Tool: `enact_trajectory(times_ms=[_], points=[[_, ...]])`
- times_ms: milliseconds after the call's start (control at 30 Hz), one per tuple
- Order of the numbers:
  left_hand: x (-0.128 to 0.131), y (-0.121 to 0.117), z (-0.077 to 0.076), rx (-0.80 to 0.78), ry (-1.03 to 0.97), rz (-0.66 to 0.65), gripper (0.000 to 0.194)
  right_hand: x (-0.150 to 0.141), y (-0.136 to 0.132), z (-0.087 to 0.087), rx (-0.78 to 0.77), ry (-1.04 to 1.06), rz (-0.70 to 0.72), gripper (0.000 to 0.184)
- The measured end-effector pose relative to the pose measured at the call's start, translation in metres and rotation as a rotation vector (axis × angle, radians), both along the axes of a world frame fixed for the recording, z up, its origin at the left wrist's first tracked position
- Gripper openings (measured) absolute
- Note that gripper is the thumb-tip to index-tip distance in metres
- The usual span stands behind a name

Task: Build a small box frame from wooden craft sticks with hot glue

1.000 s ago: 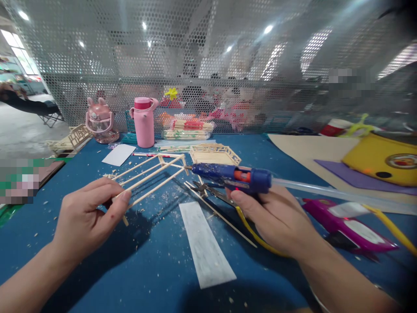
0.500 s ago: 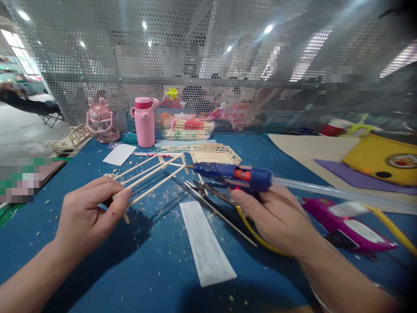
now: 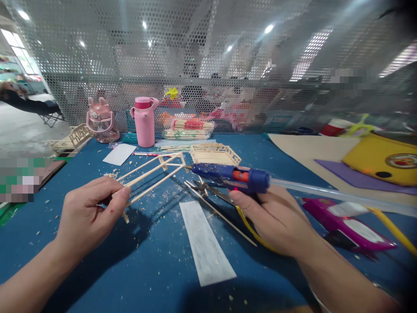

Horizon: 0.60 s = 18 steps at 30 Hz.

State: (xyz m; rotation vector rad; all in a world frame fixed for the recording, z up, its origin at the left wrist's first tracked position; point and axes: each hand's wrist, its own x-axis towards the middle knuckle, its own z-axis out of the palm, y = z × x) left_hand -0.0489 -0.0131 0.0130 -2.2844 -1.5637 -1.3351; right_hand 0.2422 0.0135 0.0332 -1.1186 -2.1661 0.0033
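Between thumb and fingers, my left hand (image 3: 93,213) grips the near end of a frame of thin wooden sticks (image 3: 156,186), tilted above the table. My right hand (image 3: 276,217) is wrapped round a blue glue gun (image 3: 224,174), its nozzle pointing left at the frame's far corner. Whether the tip touches the wood I cannot tell. A clear glue stick (image 3: 302,187) runs out of the gun's back. Under the gun lie pliers (image 3: 218,193) with yellow handles, partly hidden by my right hand, and a loose wooden stick (image 3: 228,219).
A whitish strip (image 3: 206,243) lies on the blue table (image 3: 156,278). Behind stand a wooden tray-like model (image 3: 211,156), a pink flask (image 3: 144,126), a clear pink bottle (image 3: 102,124) and bagged sticks (image 3: 189,129). At right are a magenta tool (image 3: 352,228) and a yellow pouch (image 3: 384,156).
The glue gun has shifted very slightly to the left, its nozzle still at the frame's corner. The stick frame has tilted a little in my left hand. Both grips are unchanged.
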Motion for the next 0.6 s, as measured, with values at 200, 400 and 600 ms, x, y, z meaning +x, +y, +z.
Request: enact_trajectory(times_ms=[200,400,600], points=[[0.001,0.000,0.000,-0.062,-0.045,0.029,0.030,0.000,0.001,-0.003,-0.003,-0.010,0.000,0.029],[0.002,0.000,0.004,-0.262,-0.231,0.078,0.037,0.001,0.003,-0.008,-0.008,0.101,0.054,0.029],[-0.005,0.007,-0.005,-0.449,-0.572,-0.018,0.038,0.002,-0.002,-0.014,0.033,0.312,0.135,0.035]])
